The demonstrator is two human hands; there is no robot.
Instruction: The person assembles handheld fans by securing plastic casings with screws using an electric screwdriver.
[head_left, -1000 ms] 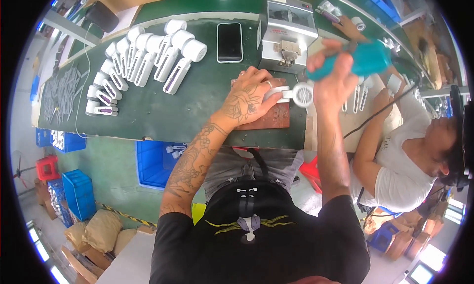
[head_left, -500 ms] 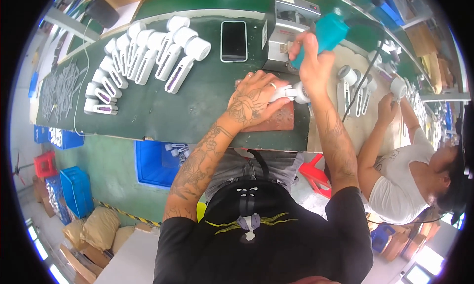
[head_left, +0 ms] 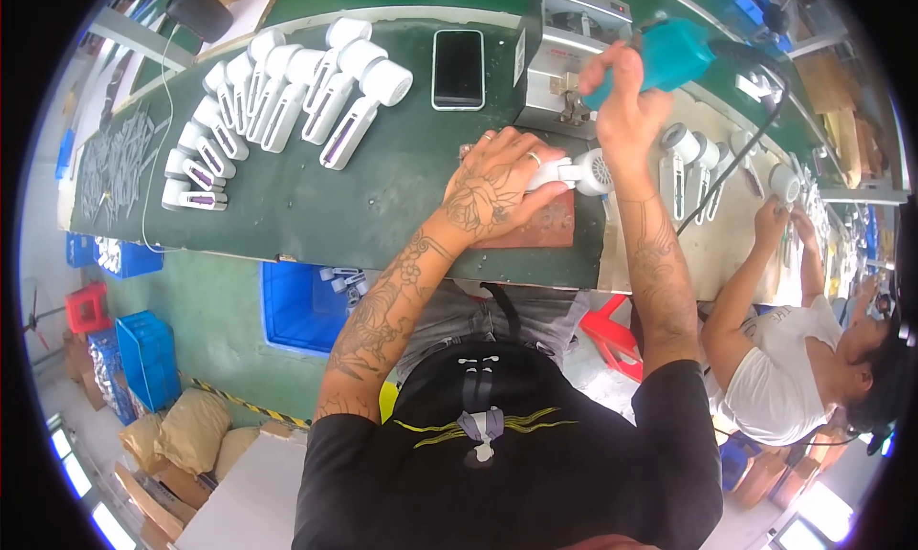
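Observation:
My left hand point(head_left: 494, 182) lies over a white handheld device with a round grilled head point(head_left: 593, 172), its fingers wrapped round the handle. The device rests on a reddish-brown mat point(head_left: 540, 227) at the bench's near edge. My right hand point(head_left: 631, 105) is raised, closed round a teal corded power screwdriver point(head_left: 674, 55). The screwdriver lies nearly level, its front end by the front of a silver metal machine point(head_left: 574, 48). Its tip is hard to make out against the machine.
Several similar white devices point(head_left: 277, 86) stand in a curved row on the green bench. A phone point(head_left: 459, 70) lies between them and the machine. Grey strips point(head_left: 120, 167) are piled far left. A co-worker point(head_left: 775, 359) handles a white device at the right. A blue bin point(head_left: 287, 311) sits below.
My right hand and the screwdriver have shifted slightly up and right, and the tool is tilted flatter. My left hand stays on the white device. The co-worker's hands have moved a little.

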